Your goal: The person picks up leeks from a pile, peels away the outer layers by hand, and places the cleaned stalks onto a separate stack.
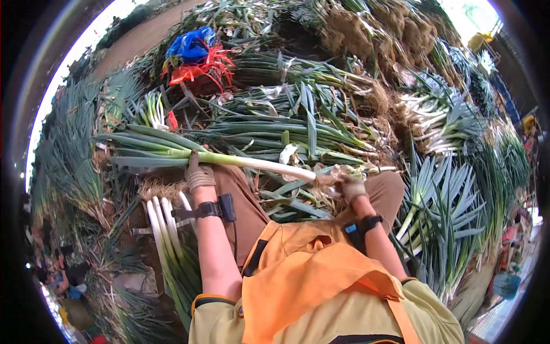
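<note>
A long leek (pixel 258 164) lies across in front of my knees, its green leaves to the left and its white root end to the right. My left hand (pixel 199 174), in a glove, is closed around the leek where the leaves begin. My gloved right hand (pixel 350 187) is closed at the root end, among pale peelings. Beside my left forearm, several white-stemmed leeks (pixel 166 226) lie with their roots toward the top. Beyond the held leek is a pile of green leeks (pixel 286 129) with roots to the right.
Red strips (pixel 215 69) and blue plastic (pixel 192 46) lie on the leeks at the upper left. Leek bundles (pixel 441 212) stand at my right. Soil-covered roots (pixel 395 34) are piled at the upper right. Another person (pixel 69 278) is at the far lower left.
</note>
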Motion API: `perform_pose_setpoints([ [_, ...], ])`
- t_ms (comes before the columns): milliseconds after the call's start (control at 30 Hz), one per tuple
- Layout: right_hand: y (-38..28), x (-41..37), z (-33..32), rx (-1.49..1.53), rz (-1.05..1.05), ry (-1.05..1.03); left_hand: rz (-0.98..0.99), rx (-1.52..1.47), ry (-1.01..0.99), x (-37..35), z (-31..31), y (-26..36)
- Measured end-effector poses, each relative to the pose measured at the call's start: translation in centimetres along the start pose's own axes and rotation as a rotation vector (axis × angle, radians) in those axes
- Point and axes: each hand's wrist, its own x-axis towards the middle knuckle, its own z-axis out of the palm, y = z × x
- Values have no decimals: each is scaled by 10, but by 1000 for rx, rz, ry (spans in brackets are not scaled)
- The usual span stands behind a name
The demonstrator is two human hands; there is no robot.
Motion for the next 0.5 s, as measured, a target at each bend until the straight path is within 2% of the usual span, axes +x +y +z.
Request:
perform_pose_setpoints([
  [33,-5,1,-11,-170,-193,119,65,54,-4,-9,11,-1],
  [67,-16,11,-17,-634,-202,197,47,65,-17,-7,7,-3],
  [133,-133,-41,22,-1198,-121,273,-39,222,9,13,-10,-6],
  [167,-37,39,-16,-1038,-12,-40,-114,204,-103,16,-20,-3],
  [233,-47,14,-10,-865,-24,104,-354,217,-341,46,-66,-2],
  [267,-50,9,-5,-746,-19,209,-239,314,-230,-15,11,5],
  [300,-56,6,2,-615,-17,303,-317,378,-173,-53,41,14],
  [333,-63,1,4,-497,-10,375,-350,261,-180,10,-10,13],
  [400,-71,-7,-7,-335,-1,454,-77,794,-354,79,-78,29],
  [433,-72,-11,-17,-269,9,473,-77,809,-370,67,-71,43],
  [500,-77,-17,-38,-193,19,490,-297,-78,-44,-3,-17,77],
])
